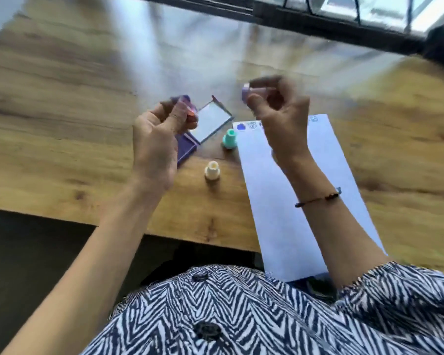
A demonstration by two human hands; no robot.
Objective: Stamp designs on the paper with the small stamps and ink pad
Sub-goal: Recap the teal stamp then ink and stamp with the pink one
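My left hand [157, 139] is raised over the ink pad [187, 147], its fingers closed on a small orange stamp [190, 112] that is blurred. My right hand [280, 119] is lifted above the top of the white paper strip [287, 201] and pinches a purple stamp [247, 92] on its side. The pad's lid [212, 121] stands open. A teal stamp [230, 138] stands upright beside the paper's left edge. Nearer me, a cream stamp [212, 170] also stands upright. Blue prints [241, 126] run along the paper's far end.
The wooden table [62, 124] reaches its near edge just in front of my patterned shirt [241, 316]. The paper overhangs that edge. A dark window frame [318, 19] runs along the far side.
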